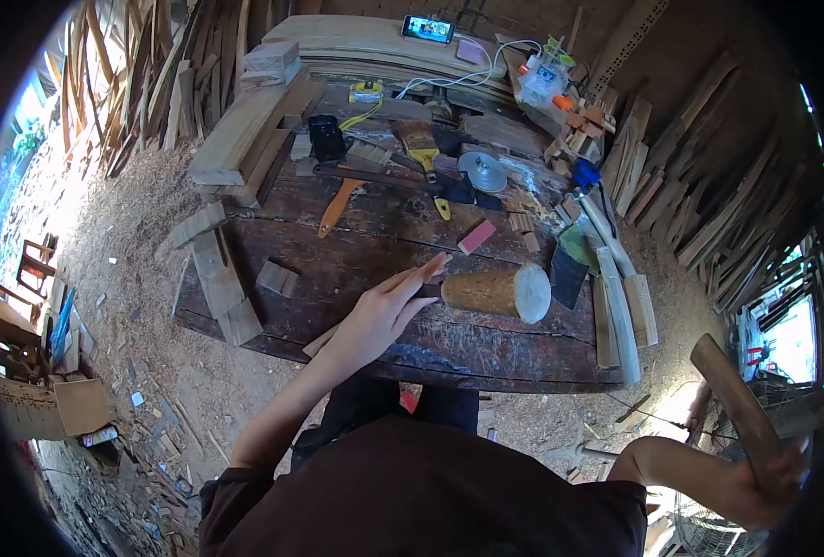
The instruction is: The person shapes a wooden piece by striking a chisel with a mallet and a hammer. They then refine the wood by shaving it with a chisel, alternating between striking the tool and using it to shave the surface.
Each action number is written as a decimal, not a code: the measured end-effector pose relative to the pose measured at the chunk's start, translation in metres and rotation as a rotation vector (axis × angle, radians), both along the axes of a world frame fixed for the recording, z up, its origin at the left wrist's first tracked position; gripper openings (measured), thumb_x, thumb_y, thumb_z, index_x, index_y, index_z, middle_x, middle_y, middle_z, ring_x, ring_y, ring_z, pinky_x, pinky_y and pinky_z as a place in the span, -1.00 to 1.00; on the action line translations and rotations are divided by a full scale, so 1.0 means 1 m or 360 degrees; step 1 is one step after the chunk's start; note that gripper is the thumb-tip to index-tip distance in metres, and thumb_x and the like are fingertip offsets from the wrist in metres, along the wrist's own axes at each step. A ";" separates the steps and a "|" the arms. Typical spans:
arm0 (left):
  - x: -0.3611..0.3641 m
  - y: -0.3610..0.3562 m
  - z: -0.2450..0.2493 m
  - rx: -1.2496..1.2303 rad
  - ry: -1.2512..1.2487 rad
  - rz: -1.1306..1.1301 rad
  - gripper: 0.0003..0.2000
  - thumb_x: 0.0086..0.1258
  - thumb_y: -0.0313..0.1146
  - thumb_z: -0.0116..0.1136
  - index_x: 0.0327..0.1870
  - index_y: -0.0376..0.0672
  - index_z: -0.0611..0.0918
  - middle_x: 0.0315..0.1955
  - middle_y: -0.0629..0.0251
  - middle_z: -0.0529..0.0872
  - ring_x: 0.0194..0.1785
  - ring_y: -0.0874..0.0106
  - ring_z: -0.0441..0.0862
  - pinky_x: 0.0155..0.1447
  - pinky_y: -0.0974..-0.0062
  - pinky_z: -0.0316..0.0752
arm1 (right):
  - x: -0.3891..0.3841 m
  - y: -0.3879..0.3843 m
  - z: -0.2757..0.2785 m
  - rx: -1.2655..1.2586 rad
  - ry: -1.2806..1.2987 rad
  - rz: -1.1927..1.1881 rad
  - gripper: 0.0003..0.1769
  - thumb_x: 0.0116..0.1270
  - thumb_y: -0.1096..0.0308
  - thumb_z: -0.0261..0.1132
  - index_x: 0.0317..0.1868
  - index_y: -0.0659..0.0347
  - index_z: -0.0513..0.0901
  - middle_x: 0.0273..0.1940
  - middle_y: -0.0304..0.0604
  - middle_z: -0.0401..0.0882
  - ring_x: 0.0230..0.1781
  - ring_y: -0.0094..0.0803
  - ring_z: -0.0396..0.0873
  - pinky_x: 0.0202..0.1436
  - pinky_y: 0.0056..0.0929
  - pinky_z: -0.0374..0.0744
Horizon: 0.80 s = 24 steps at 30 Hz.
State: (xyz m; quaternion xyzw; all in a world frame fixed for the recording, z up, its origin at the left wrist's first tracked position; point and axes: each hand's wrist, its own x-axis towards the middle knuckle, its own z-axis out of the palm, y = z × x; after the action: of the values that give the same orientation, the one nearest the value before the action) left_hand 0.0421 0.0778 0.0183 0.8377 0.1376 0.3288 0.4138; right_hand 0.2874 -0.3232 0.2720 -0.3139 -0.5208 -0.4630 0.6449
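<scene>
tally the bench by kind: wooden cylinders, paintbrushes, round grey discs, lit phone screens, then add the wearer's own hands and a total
wooden cylinder: 1
paintbrush: 1
round grey disc: 1
lit phone screen: 1
hands: 2, left hand and right hand
total: 6

Open to pass over the counter [379,251] between the small wood block [277,278] and pink block [476,237], and along the near edge in front of the log [486,292]. Blocked just left of the log by the left hand [375,320], rightward by curved wood strips [621,316], farther back by a brush [418,144] and metal disc [482,173].
</scene>
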 end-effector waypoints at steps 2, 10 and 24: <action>-0.001 -0.001 0.003 -0.0145 0.0086 -0.0067 -0.40 0.37 -0.55 0.07 0.44 -0.02 0.24 0.20 0.14 0.53 0.24 0.13 0.50 0.24 0.30 0.45 | -0.005 0.007 -0.002 0.0126 -0.0093 0.0155 -0.55 0.39 0.10 0.00 -0.40 0.37 0.53 -0.59 0.02 0.37 -0.59 -0.11 0.39 0.06 0.25 0.40; 0.002 0.000 -0.002 -0.0004 -0.0059 0.0006 -0.43 0.40 -0.43 0.10 0.44 0.05 0.26 0.11 0.09 0.58 0.12 0.12 0.58 0.12 0.28 0.54 | 0.002 -0.058 -0.039 -0.0079 -0.0327 0.0111 -0.71 0.58 0.11 -0.18 -0.02 0.06 0.41 -0.40 -0.30 0.60 -0.57 -0.57 0.60 -0.52 -0.31 0.74; -0.001 0.008 -0.005 0.0103 -0.0097 0.0106 -0.49 0.39 -0.43 0.11 0.37 -0.03 0.34 0.09 0.09 0.60 0.11 0.11 0.59 0.12 0.29 0.54 | -0.107 0.176 -0.087 -0.2281 0.1539 0.0393 -0.85 0.23 0.51 0.33 -0.25 0.33 0.53 -0.57 -0.23 0.49 -0.76 -0.60 0.40 -0.71 -0.66 0.29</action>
State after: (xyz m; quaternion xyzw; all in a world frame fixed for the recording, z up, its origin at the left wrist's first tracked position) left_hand 0.0410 0.0862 0.0132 0.8352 0.1419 0.3721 0.3792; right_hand 0.1807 -0.1471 0.1847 -0.7473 -0.3860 0.2333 0.4880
